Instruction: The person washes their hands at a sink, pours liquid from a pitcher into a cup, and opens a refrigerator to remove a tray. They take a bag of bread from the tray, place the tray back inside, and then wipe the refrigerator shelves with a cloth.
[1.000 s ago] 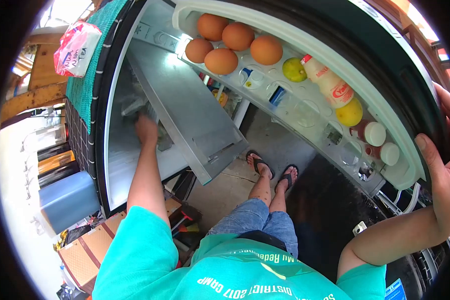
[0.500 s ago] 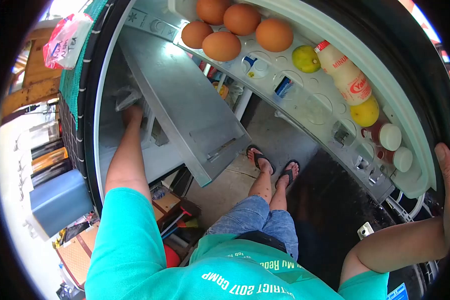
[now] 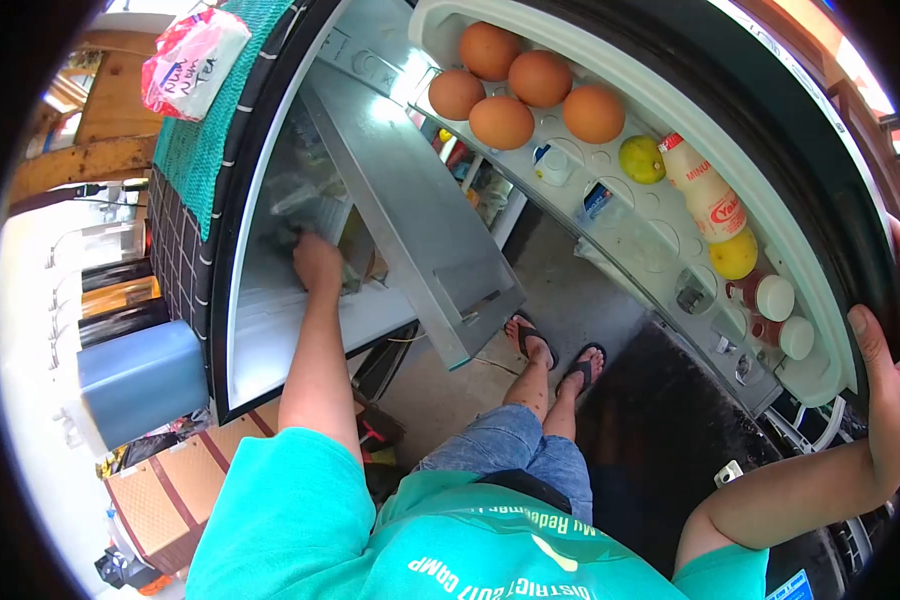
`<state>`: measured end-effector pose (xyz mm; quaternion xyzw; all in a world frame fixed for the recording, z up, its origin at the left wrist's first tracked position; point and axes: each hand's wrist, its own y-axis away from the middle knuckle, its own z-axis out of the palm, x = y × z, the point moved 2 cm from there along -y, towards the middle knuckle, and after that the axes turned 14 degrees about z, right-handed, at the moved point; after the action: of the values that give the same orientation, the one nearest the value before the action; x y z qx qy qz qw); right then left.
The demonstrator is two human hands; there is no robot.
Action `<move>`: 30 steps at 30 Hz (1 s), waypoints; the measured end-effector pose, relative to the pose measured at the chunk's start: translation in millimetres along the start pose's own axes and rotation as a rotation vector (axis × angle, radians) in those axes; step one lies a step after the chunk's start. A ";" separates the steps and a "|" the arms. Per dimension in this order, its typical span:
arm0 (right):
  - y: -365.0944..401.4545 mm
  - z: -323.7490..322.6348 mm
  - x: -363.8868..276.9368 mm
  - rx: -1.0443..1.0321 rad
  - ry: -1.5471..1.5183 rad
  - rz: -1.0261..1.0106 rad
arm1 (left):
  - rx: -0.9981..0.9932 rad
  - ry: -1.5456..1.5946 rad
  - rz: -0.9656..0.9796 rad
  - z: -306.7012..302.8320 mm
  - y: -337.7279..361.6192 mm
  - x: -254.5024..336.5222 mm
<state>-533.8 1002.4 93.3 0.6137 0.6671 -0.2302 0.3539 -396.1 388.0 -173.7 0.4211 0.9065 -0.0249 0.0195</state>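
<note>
My left hand (image 3: 318, 262) is inside the freezer compartment (image 3: 270, 320), against the wrapped packets (image 3: 305, 200). Its fingers are buried among them, so I cannot tell whether they grip. The metal flap (image 3: 410, 210) stands open just beside my wrist, leaving a narrow channel for the forearm. My right hand (image 3: 885, 390) clasps the outer edge of the fridge door (image 3: 770, 130), partly cut off at the frame border. The packets' contents are indistinct.
</note>
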 end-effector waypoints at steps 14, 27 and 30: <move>-4.6 -1.4 -6.8 -0.020 0.038 0.112 | -0.207 -0.270 0.004 11.4 6.6 -6.4; -16.1 -13.3 -8.0 0.028 0.333 0.001 | -0.010 -0.135 -0.029 9.5 19.9 -9.3; -14.5 -15.7 -3.2 0.056 0.349 0.054 | 0.036 -0.137 -0.024 8.3 19.5 -9.3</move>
<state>-551.1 1009.9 104.0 0.6716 0.6952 -0.1290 0.2216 -375.1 392.9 -182.0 0.4077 0.9075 -0.0699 0.0735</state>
